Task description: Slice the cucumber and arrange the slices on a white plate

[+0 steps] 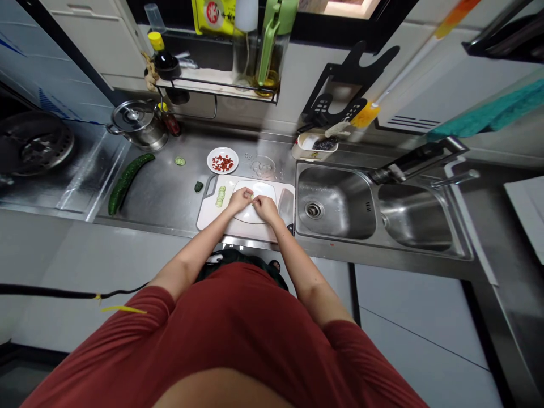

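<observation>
Over a white square plate (249, 217), my left hand (240, 200) and my right hand (266, 209) meet with fingers pinched. A small pale green cucumber slice (252, 198) shows between their fingertips; how many slices are there is too small to tell. The plate rests on a white cutting board (208, 218). Left of the plate, a short row of overlapping cucumber slices (220, 196) lies on the board. On the board's right side is a knife with a broad blade (286, 205).
A whole cucumber (127, 184), a dark green cucumber end (199, 186) and loose slices (180, 161) lie on the steel counter. Behind the board stands a small plate (211, 165) of chopped red pieces. A double sink (335, 201) is right, a lidded pot (138, 124) back left.
</observation>
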Available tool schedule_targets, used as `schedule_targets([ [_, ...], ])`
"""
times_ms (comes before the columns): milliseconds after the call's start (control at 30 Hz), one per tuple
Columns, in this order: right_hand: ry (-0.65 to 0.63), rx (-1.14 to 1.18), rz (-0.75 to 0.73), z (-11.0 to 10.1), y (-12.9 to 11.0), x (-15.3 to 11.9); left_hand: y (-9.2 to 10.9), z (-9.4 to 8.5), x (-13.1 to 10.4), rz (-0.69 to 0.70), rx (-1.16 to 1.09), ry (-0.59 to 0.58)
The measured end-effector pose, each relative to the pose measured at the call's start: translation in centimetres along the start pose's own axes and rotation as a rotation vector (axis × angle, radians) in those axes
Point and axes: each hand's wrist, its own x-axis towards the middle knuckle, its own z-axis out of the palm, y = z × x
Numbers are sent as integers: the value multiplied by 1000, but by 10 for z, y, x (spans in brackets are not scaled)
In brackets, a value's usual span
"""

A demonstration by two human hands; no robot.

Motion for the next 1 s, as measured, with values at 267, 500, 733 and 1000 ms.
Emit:
schedule_targets([
  [267,-87,-259,93,-3,-11,3,13,-4,3,160,567,-23],
  [500,-104,-378,56,0,-20,-14,15,-4,-2,183,733,-29],
  [733,-168,-509,82,2,-25,-17,14,-2,2,206,767,-24],
  [1000,-143,-555,98,-1,-22,-1,17,4,20,214,790,27],
])
